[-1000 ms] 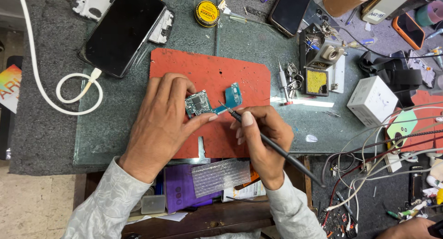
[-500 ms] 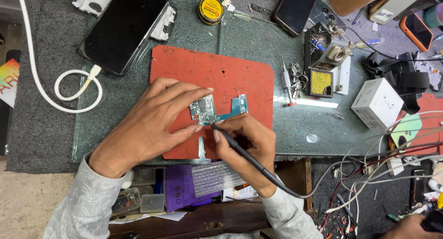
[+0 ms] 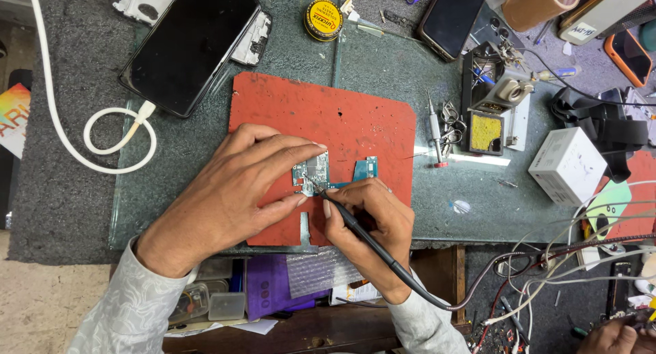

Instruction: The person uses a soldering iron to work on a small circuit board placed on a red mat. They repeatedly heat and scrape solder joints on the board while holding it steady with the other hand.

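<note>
A small circuit board point(image 3: 311, 173) is pinned flat on the red work mat point(image 3: 328, 115) by the left hand point(image 3: 229, 197), whose thumb and fingers are closed about the board's left edge and its near and far corners. The right hand point(image 3: 372, 221) is wrapped pen-fashion around a black soldering iron point(image 3: 359, 234), and the tip is set at the near right corner of the board, just beside the left thumb. A second, blue piece of board point(image 3: 365, 168) lies to the right, joined to or touching the first; which of the two cannot be told. For the joint to be made cleanly, the board is best kept pressed down so that it cannot slide under the tip, and the heel of the right hand is best rested on the mat for steadiness. The tip should be held on the pad only briefly and lifted straight off, since the left fingertips lie very close to the heated point. The iron's cord point(image 3: 478, 296) trails off the near edge towards the right and should be kept slack. A tin of flux point(image 3: 323, 19) stands at the far side, and a yellow cleaning sponge point(image 3: 486, 133) sits in a holder to the right, within reach for wiping the tip.
</note>
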